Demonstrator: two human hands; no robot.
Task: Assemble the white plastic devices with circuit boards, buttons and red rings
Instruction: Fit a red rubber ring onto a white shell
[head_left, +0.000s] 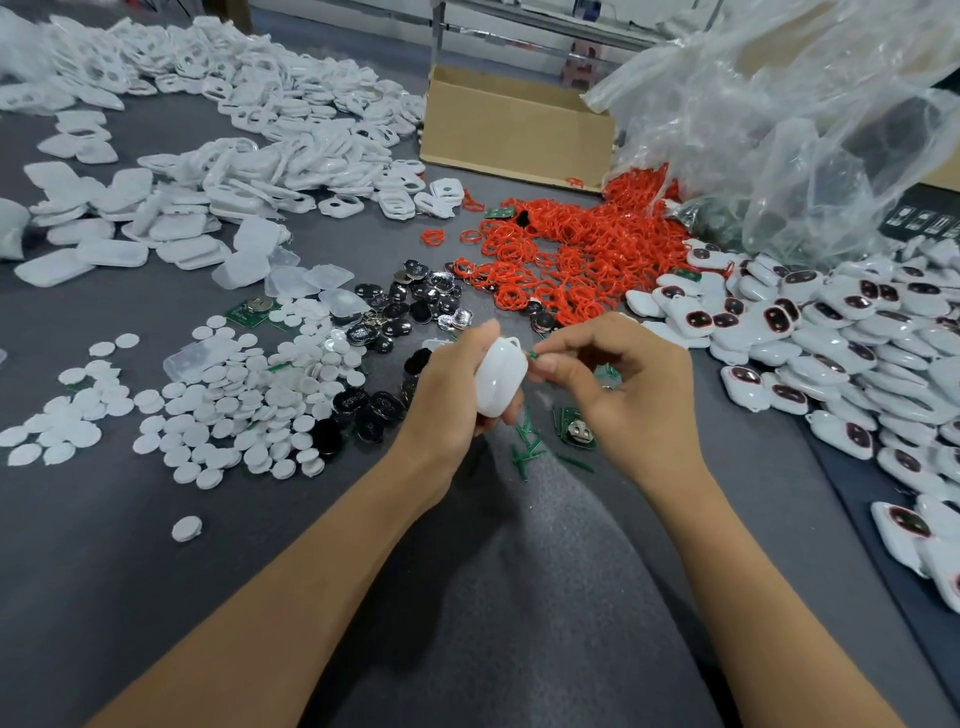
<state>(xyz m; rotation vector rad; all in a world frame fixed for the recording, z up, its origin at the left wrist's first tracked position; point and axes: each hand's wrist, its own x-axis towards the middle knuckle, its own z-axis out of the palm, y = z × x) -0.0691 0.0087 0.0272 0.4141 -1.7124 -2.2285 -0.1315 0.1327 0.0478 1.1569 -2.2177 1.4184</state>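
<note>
1. On my feed, white round buttons (208, 405) lie scattered on the grey table (104, 571).
2. The left hand (452, 384) grips a white shell (498, 379), held above mid-table.
3. The right hand (623, 384) pinches a green piece (533, 356) just beside the shell.
4. Assembled devices (831, 338) pile far right.

Readable text: none.
Circuit board (253, 310), left of centre: white print, too small to read.
Dark sheet (924, 221), right edge: white marks, illegible.
</note>
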